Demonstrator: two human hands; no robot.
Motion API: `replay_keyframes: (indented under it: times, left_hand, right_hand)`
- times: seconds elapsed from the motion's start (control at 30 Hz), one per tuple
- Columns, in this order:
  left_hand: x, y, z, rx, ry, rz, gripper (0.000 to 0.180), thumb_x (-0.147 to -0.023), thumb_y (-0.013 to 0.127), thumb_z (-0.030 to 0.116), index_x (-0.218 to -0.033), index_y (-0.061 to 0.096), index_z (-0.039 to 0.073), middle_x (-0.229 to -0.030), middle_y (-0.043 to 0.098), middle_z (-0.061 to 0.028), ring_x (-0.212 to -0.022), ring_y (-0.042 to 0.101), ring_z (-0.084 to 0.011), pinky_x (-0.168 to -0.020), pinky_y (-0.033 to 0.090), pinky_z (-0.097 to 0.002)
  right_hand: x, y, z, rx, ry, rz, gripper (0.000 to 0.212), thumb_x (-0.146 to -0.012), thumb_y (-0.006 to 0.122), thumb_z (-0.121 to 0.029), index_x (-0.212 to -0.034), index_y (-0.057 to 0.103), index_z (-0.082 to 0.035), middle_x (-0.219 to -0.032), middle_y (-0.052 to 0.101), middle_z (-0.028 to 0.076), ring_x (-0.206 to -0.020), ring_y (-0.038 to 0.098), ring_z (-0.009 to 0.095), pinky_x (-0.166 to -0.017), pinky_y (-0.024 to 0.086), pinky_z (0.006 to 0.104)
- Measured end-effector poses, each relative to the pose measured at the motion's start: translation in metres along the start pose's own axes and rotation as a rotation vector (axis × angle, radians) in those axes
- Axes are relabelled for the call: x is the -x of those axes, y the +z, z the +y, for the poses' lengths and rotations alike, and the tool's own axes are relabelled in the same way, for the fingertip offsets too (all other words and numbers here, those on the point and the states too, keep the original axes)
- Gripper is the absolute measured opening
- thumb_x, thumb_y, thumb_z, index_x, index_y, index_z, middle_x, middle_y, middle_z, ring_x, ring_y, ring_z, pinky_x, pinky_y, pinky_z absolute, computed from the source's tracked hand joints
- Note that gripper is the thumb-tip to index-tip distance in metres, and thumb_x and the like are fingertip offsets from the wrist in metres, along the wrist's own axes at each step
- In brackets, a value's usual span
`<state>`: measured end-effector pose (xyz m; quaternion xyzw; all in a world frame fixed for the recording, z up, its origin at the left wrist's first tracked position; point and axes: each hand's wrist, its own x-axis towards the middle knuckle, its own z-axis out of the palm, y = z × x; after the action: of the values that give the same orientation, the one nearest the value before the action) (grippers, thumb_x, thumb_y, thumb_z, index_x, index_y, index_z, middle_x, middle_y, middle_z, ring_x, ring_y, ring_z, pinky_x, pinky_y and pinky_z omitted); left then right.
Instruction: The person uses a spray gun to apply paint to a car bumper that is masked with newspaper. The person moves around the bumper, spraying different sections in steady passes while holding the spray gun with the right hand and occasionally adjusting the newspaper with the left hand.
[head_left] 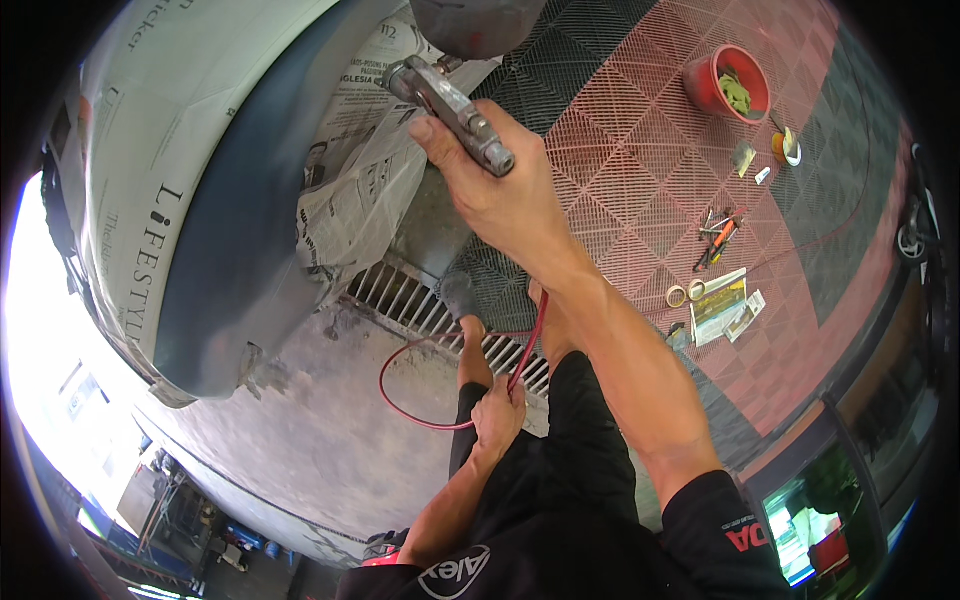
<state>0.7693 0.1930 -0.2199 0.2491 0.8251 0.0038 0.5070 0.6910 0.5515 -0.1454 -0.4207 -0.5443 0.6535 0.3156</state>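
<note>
My right hand (505, 190) is wrapped round a metal spray gun (455, 110), held up at the top middle with its nozzle end toward the panel on the left. A grey paint cup (475, 25) at the top edge appears joined to the gun. The handle and trigger are mostly hidden by my hand. Lower down, my left hand (498, 415) is closed round a red air hose (529, 345), which loops out to the left. Beside the gun stands a curved, dark grey-blue car body panel (235, 215), apart from my hands and masked with newspaper (350, 165) and plastic film.
A floor drain grate (405, 300) runs beneath my legs. On the red and black grid tiles at right are a red bucket (715, 90), a small tub (788, 150), several hand tools (722, 235), tape rolls (676, 296) and papers (720, 310).
</note>
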Motion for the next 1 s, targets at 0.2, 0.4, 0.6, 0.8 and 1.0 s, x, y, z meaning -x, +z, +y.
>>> replay_keyframes:
  times: [0.2, 0.4, 0.6, 0.8, 1.0]
  left_hand:
    - [-0.008, -0.006, 0.012, 0.024, -0.005, 0.005, 0.037, -0.110, 0.060, 0.041, -0.124, 0.069, 0.008, -0.096, 0.078, -0.0281, -0.092, 0.075, -0.0531, -0.085, 0.056, -0.0629]
    - [-0.013, -0.013, 0.028, 0.026, 0.000, 0.011, 0.037, -0.110, 0.060, 0.042, -0.124, 0.069, 0.009, -0.096, 0.078, -0.0270, -0.093, 0.075, -0.0524, -0.084, 0.056, -0.0619]
    - [-0.015, -0.014, 0.039, 0.060, 0.017, 0.033, 0.036, -0.109, 0.060, 0.041, -0.122, 0.070, 0.009, -0.095, 0.079, -0.0257, -0.092, 0.075, -0.0513, -0.084, 0.056, -0.0609]
    - [-0.016, -0.014, 0.039, 0.042, 0.021, 0.021, 0.035, -0.108, 0.061, 0.040, -0.121, 0.070, 0.009, -0.094, 0.078, -0.0249, -0.091, 0.075, -0.0514, -0.083, 0.056, -0.0615]
    - [-0.011, -0.015, 0.036, 0.033, 0.013, 0.020, 0.035, -0.108, 0.062, 0.040, -0.121, 0.069, 0.008, -0.094, 0.078, -0.0255, -0.091, 0.074, -0.0523, -0.083, 0.056, -0.0623]
  right_hand:
    - [-0.025, -0.011, 0.005, -0.022, -0.070, 0.074, 0.045, -0.106, 0.078, -0.041, -0.095, 0.070, 0.001, -0.058, 0.057, 0.001, -0.052, 0.054, 0.007, -0.049, 0.042, 0.0287]
    - [-0.047, -0.027, 0.011, -0.001, -0.148, 0.137, 0.047, -0.107, 0.076, -0.044, -0.092, 0.069, 0.000, -0.058, 0.057, -0.001, -0.052, 0.055, 0.007, -0.049, 0.043, 0.0278]
    - [-0.054, -0.045, -0.002, 0.012, -0.106, 0.111, 0.049, -0.107, 0.075, -0.048, -0.092, 0.069, -0.002, -0.057, 0.057, -0.001, -0.050, 0.055, 0.006, -0.046, 0.041, 0.0253]
    - [-0.052, -0.046, -0.006, 0.048, -0.093, 0.144, 0.050, -0.107, 0.076, -0.048, -0.096, 0.071, 0.000, -0.060, 0.059, 0.000, -0.052, 0.056, 0.006, -0.047, 0.042, 0.0259]
    - [-0.035, -0.034, -0.004, 0.027, -0.108, 0.132, 0.048, -0.106, 0.078, -0.044, -0.101, 0.072, 0.004, -0.064, 0.062, 0.003, -0.056, 0.055, 0.008, -0.051, 0.043, 0.0294]
